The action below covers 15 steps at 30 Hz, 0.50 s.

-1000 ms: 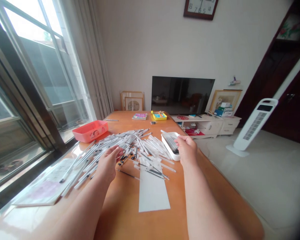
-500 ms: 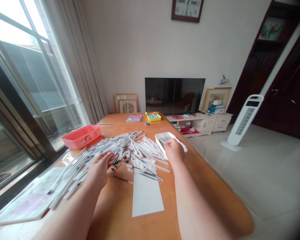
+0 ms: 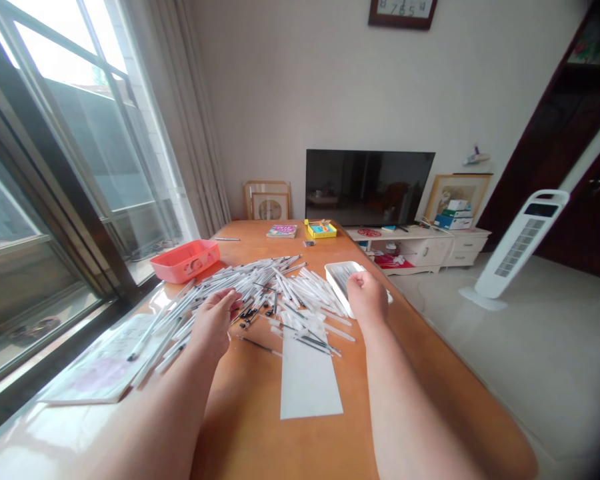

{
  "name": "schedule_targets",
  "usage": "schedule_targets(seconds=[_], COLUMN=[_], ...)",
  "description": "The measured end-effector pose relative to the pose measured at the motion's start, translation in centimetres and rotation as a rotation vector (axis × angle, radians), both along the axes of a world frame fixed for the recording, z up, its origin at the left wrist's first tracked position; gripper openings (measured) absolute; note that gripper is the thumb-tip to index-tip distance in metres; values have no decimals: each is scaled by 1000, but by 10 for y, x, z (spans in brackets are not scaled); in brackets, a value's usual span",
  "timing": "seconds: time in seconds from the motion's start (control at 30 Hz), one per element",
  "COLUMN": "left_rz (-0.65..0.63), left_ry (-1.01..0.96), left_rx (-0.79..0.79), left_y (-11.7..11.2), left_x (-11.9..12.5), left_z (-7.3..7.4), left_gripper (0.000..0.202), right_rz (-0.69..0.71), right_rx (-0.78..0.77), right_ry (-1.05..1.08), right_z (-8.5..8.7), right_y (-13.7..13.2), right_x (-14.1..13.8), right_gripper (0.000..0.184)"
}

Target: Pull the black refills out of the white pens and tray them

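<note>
My left hand (image 3: pixel 214 321) is at the left side of a big heap of pens (image 3: pixel 245 280), its thumb and fingers drawn together. What lies between those fingertips, if anything, is too small to make out. Over a white tray (image 3: pixel 336 270) holding thin grey sticks like refills, my right hand (image 3: pixel 368 297) is closed; its fingertips are hidden. Between the hands lie clear pen barrels (image 3: pixel 313 290), several small black caps (image 3: pixel 247 315) and dark pen refills (image 3: pixel 314 344). Some of these rest on a white paper sheet (image 3: pixel 311 387).
A red plastic basket (image 3: pixel 186 263) stands left of the heap. Under the left-hand pens lies a booklet (image 3: pixel 97 367). At the table's far end are a pink book (image 3: pixel 282 231), a yellow box (image 3: pixel 322 231) and a single pen (image 3: pixel 227 239). The table's right edge borders the floor.
The camera has turned a little to the left, so everything sits further right in view. Both hands stay at nearly the same places over the table, the right one still at the tray.
</note>
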<state>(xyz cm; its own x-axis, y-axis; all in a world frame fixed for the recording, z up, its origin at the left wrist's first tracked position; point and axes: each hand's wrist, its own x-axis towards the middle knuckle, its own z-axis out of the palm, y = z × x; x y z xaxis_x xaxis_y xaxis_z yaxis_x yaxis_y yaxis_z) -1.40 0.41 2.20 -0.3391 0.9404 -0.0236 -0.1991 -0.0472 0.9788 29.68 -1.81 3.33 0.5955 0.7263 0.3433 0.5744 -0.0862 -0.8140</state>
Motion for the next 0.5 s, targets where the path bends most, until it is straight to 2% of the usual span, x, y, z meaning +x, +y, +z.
schedule_targets(seconds=[0.17, 0.3, 0.4, 0.5], left_rz=[2, -64, -121, -170], left_ry=[87, 197, 376, 561], left_rx=[29, 66, 113, 127], left_y=[-3, -3, -3, -2], left_x=[-2, -3, 0, 4], left_z=[2, -4, -12, -19], left_gripper=[46, 42, 35, 27], right_rz=[65, 222, 407, 534], right_rx=[121, 151, 103, 3], right_ry=[-2, 11, 12, -31], right_z=[8, 7, 1, -8], right_y=[-7, -12, -13, -9], right_x=[-18, -36, -45, -49], right_gripper=[18, 19, 18, 17])
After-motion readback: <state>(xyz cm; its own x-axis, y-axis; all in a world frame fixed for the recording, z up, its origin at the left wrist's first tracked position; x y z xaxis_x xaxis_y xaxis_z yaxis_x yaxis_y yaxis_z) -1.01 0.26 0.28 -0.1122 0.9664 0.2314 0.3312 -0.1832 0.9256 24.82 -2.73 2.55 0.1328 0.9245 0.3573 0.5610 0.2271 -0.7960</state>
